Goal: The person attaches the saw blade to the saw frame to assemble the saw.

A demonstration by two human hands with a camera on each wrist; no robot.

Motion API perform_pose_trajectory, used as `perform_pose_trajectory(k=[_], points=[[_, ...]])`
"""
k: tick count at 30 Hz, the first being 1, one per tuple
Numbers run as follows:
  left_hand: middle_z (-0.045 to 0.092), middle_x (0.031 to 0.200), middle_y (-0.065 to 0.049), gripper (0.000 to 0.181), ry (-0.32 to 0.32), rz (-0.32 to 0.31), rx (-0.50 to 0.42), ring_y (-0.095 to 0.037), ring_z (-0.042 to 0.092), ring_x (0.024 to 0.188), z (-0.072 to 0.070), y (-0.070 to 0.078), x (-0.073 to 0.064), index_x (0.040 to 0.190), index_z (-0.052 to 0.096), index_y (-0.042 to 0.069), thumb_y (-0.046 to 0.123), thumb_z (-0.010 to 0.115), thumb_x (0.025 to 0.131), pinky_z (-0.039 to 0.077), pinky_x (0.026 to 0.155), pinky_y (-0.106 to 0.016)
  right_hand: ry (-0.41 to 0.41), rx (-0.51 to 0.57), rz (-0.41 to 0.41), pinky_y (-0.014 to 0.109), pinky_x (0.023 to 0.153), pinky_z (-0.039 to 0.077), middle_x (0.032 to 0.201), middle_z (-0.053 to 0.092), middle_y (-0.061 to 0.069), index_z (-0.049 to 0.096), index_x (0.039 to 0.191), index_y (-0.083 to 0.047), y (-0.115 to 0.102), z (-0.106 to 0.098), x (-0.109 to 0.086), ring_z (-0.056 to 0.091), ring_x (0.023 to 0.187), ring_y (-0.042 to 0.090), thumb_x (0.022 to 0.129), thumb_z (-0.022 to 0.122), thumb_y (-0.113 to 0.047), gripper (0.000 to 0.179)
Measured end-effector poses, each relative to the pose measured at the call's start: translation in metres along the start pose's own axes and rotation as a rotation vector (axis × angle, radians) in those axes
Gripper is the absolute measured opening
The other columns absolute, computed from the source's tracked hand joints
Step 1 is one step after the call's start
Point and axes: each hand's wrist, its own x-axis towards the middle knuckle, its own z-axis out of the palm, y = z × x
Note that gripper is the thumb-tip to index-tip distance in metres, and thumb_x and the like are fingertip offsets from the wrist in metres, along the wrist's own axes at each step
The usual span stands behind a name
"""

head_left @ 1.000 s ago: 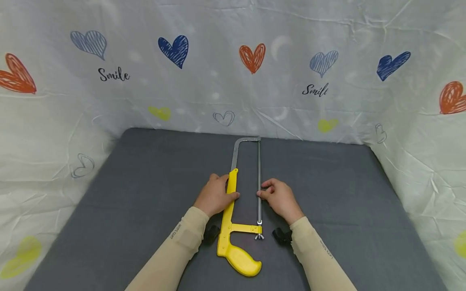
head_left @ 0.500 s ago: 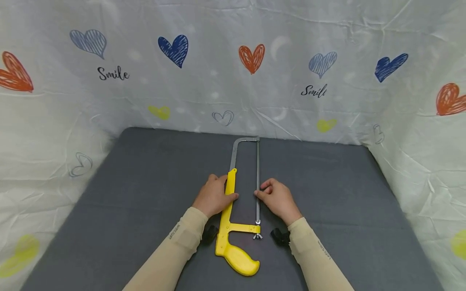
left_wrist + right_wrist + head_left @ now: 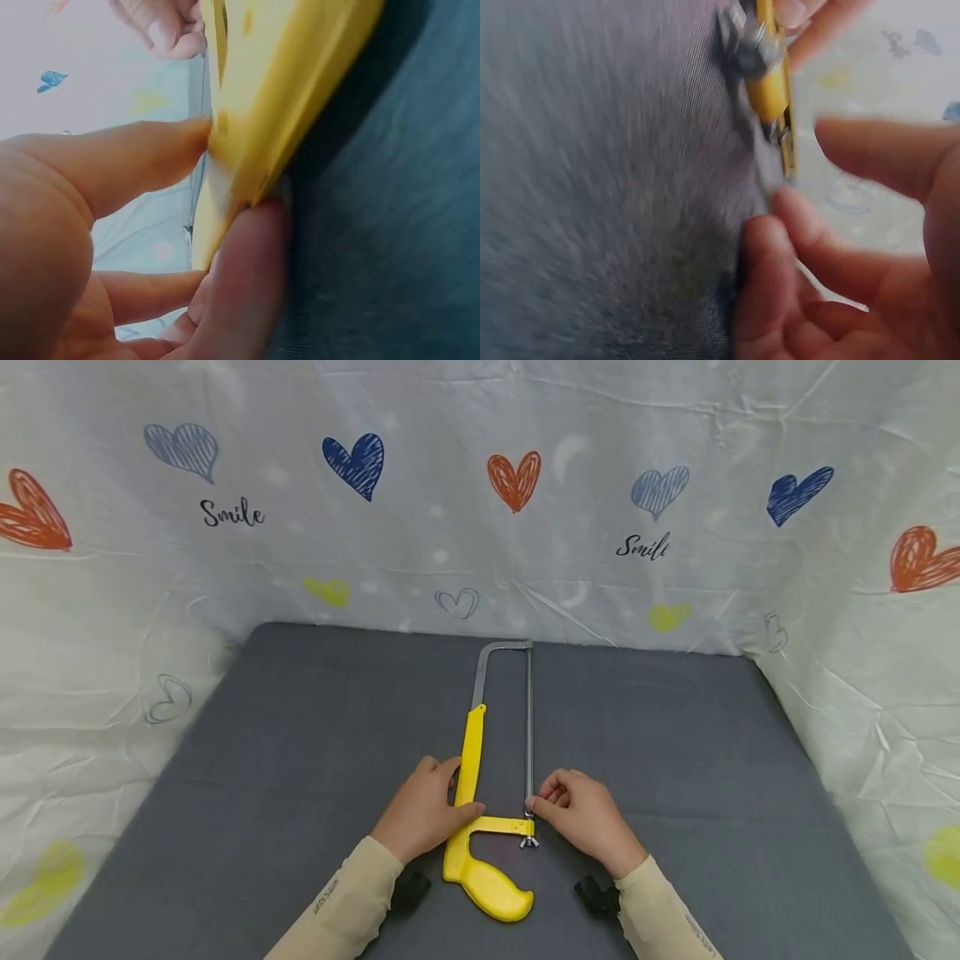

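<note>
The saw [image 3: 469, 760] lies on the table [image 3: 637, 718], handle [image 3: 495, 891] near, its yellow frame [image 3: 473, 735] pinched by the left hand [image 3: 422, 810]; whether the right hand [image 3: 590, 820] pinches the blade [image 3: 529, 727] is unclear, and, probably stiff, it seems safest held by handle or frame.

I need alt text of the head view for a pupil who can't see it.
A yellow-handled hacksaw lies on grey cloth, the left hand holding its yellow frame, the right hand at its blade's near end. Behind hangs white fabric printed with hearts.

A yellow-handled hacksaw [image 3: 471, 752] lies lengthwise, its silver bow near the far edge of the table [image 3: 637, 735].
</note>
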Motion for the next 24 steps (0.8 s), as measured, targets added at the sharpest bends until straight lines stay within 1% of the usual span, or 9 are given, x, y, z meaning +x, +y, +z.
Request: perform_pose_trajectory(k=[4, 8, 11, 15, 18, 24], points=[[0.060, 0.115, -0.009, 0.092, -0.018, -0.022, -0.024, -0.017, 0.057, 0.088, 0.000, -0.002, -0.009, 0.156, 0.057, 0.004, 0.046, 0.094, 0.082, 0.054, 0.080, -0.035, -0.074, -0.024, -0.050, 0.027, 0.065, 0.044, 0.090, 0.054, 0.001, 0.072, 0.085, -0.021, -0.001, 0.000, -0.013, 0.052, 0.076, 0.015, 0.091, 0.088, -0.042, 0.027], [0.059, 0.114, -0.008, 0.100, -0.032, -0.036, -0.046, -0.017, 0.057, 0.089, 0.000, -0.003, -0.012, 0.157, 0.056, 0.006, 0.044, 0.100, 0.075, 0.055, 0.080, -0.035, -0.119, -0.034, -0.062, 0.026, 0.068, 0.044, 0.093, 0.052, 0.001, 0.072, 0.080, -0.024, 0.000, 0.000, -0.020, 0.050, 0.078, 0.015, 0.086, 0.092, -0.043, 0.029], [0.059, 0.115, -0.007, 0.102, -0.035, -0.044, -0.068, -0.018, 0.057, 0.090, 0.001, -0.003, -0.011, 0.158, 0.055, 0.007, 0.041, 0.101, 0.074, 0.055, 0.080, -0.034, -0.144, -0.021, -0.066, 0.026, 0.069, 0.045, 0.094, 0.051, 0.001, 0.073, 0.078, -0.024, 0.001, -0.001, -0.022, 0.051, 0.079, 0.015, 0.086, 0.093, -0.041, 0.027], [0.060, 0.116, -0.007, 0.102, -0.022, -0.052, -0.085, -0.017, 0.057, 0.090, 0.002, -0.004, -0.009, 0.159, 0.054, 0.008, 0.040, 0.101, 0.074, 0.054, 0.079, -0.032, -0.171, -0.005, -0.090, 0.026, 0.071, 0.048, 0.097, 0.051, 0.001, 0.074, 0.079, -0.024, 0.003, -0.003, -0.021, 0.052, 0.081, 0.015, 0.088, 0.091, -0.037, 0.023], [0.061, 0.118, -0.006, 0.102, -0.017, -0.048, -0.087, -0.016, 0.058, 0.091, 0.002, -0.005, -0.009, 0.159, 0.054, 0.009, 0.040, 0.101, 0.074, 0.055, 0.080, -0.032, -0.178, 0.000, -0.115, 0.026, 0.073, 0.048, 0.099, 0.052, 0.001, 0.075, 0.082, -0.024, 0.005, -0.004, -0.022, 0.053, 0.082, 0.013, 0.090, 0.090, -0.035, 0.020], [0.061, 0.118, -0.007, 0.103, -0.020, -0.047, -0.097, -0.017, 0.059, 0.092, 0.004, -0.005, -0.013, 0.160, 0.053, 0.007, 0.039, 0.101, 0.074, 0.056, 0.083, -0.035, -0.178, 0.005, -0.163, 0.025, 0.072, 0.047, 0.097, 0.053, 0.001, 0.078, 0.083, -0.024, 0.007, -0.003, -0.024, 0.051, 0.079, 0.011, 0.092, 0.088, -0.028, 0.015]])
